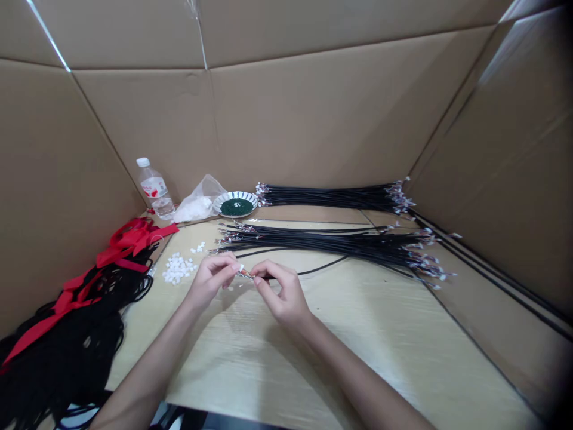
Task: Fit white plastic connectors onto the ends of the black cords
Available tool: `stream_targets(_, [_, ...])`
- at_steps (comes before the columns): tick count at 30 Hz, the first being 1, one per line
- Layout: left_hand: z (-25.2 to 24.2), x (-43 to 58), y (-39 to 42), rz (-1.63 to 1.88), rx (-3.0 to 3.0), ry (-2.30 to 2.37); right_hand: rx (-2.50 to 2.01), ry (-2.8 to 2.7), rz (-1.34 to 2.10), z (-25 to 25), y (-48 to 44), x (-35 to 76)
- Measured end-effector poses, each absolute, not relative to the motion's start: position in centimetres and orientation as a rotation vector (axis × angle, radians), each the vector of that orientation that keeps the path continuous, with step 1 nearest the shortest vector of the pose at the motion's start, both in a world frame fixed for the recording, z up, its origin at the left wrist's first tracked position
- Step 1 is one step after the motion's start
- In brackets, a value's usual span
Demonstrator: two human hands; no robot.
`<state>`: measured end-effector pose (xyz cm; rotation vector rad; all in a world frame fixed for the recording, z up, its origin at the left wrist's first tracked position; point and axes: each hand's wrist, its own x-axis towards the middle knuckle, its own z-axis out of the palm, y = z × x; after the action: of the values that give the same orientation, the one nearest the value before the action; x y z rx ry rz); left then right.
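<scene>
My left hand (210,279) pinches a small white plastic connector (240,268) between its fingertips. My right hand (281,288) pinches the stripped end of a thin black cable (320,269), and the tiny metal-tipped wire end (245,273) meets the connector between my hands. Just left of my left hand lies a pile of loose white connectors (178,269). Beyond my hands, a bundle of black cables (322,242) with terminated ends lies across the wooden tabletop (250,352).
A second black cable bundle (331,197) lies at the back. Also at the back stand a water bottle (154,188), a plastic bag (197,203) and a patterned plate of green granules (236,206). Black cords tied with red ribbon (76,316) lie left. Cardboard walls (143,119) surround the table.
</scene>
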<state>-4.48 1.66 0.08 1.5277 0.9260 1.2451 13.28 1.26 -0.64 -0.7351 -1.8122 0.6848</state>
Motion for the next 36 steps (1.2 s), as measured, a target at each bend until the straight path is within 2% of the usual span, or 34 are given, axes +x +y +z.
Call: stream_targets(36, [-0.08,-4.45,1.84,1.182,1.385,0.915,-0.703,-1.812,0.919,-0.83,1.66,13.14])
